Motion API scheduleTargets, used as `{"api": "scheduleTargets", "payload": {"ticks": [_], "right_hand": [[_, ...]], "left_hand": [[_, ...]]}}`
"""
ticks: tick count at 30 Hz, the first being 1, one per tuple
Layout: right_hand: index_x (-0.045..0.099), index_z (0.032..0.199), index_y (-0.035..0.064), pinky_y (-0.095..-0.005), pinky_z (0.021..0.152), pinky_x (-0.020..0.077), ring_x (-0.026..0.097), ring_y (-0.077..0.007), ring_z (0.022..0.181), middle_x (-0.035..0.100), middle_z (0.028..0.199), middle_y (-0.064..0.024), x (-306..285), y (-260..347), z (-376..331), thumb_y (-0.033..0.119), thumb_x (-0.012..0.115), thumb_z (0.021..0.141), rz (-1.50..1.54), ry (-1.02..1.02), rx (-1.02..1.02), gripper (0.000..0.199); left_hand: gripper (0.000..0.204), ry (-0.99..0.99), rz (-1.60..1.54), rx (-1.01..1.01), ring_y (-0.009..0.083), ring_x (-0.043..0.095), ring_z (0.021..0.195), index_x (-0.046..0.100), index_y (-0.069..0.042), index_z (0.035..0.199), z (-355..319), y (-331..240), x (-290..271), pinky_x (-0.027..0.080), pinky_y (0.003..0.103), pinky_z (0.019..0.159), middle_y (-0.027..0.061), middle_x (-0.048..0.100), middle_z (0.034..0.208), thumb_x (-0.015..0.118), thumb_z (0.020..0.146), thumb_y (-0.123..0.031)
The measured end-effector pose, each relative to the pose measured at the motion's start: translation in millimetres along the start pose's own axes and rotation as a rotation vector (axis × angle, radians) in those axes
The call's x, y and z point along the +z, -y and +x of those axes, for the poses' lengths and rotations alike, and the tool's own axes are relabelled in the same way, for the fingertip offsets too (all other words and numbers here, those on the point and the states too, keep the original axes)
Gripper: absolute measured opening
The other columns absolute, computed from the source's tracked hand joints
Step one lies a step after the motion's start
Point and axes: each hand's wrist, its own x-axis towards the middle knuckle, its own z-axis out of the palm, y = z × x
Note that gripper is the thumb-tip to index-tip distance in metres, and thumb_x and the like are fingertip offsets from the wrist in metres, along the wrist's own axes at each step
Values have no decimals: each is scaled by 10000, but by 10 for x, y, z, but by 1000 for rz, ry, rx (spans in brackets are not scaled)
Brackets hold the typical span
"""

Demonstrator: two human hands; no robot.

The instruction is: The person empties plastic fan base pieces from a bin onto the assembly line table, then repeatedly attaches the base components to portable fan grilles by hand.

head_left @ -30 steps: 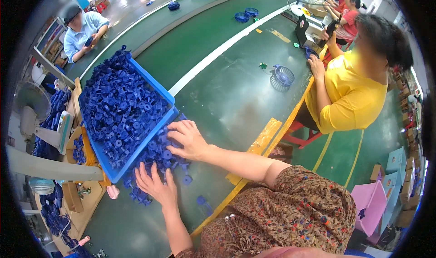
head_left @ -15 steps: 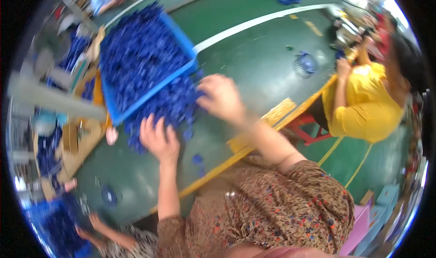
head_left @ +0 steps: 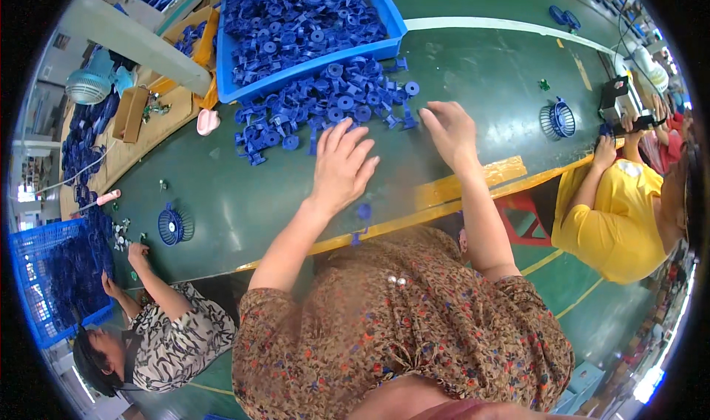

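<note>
Left hand (head_left: 340, 167) spreads palm-down near blue parts (head_left: 335, 100).

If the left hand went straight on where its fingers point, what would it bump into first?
Most likely the heap of loose blue parts, with the blue tray beyond. The left hand looks very near the heap, though depth is unclear.

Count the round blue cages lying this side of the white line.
2: the left cage, near a co-worker's hand; the right cage, near the yellow-shirted co-worker. Others may be hidden.
</note>
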Motion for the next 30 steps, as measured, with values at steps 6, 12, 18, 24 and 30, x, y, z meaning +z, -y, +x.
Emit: {"api": "scheduleTargets", "payload": {"ticks": [6, 12, 18, 24, 30], "right_hand": [[762, 1030, 61, -408, 770, 573, 710, -309, 853, 702, 960, -154, 165, -46, 38, 422, 809, 820, 10, 11, -44, 420], [708, 924, 99, -416, 655, 556, 673, -311, 768, 634, 899, -93, 439, -106, 24, 260, 781, 829, -125, -172, -233, 200], [701, 933, 88, -416, 622, 546, 667, -298, 721, 627, 898, -83, 360, -66, 20, 190, 773, 833, -97, -166, -214, 160], [714, 901, 95, -411, 625, 546, 671, -291, 719, 633, 901, -75, 376, -69, 54, 211, 778, 837, -73, -143, -166, 148], [716, 903, 87, -425, 654, 546, 669, -311, 747, 625, 892, -81, 330, -14, 58, 248, 761, 868, -70, -122, -143, 171]], "left_hand": [[722, 228, -175, 106, 421, 396, 1400, 519, -116, 1394, -199, -432, -400, 319, 602, 1134, 162, 458, 1500, 780, 808, -449], [604, 331, -139, 19, 429, 456, 1322, 582, -86, 1308, -548, -347, -325, 361, 573, 1099, 176, 531, 1385, 775, 789, -328], [402, 171, -192, -60, 355, 577, 951, 652, -54, 1086, -387, -142, -243, 484, 461, 832, 139, 615, 1056, 809, 723, -125], [395, -74, 23, -6, 346, 579, 889, 649, -64, 1131, -79, 192, -263, 494, 449, 755, 134, 606, 1046, 805, 769, -93], [240, -270, 262, 25, 335, 599, 914, 691, -56, 1083, 289, 652, -406, 499, 449, 784, 130, 635, 1056, 745, 852, -22]]}}
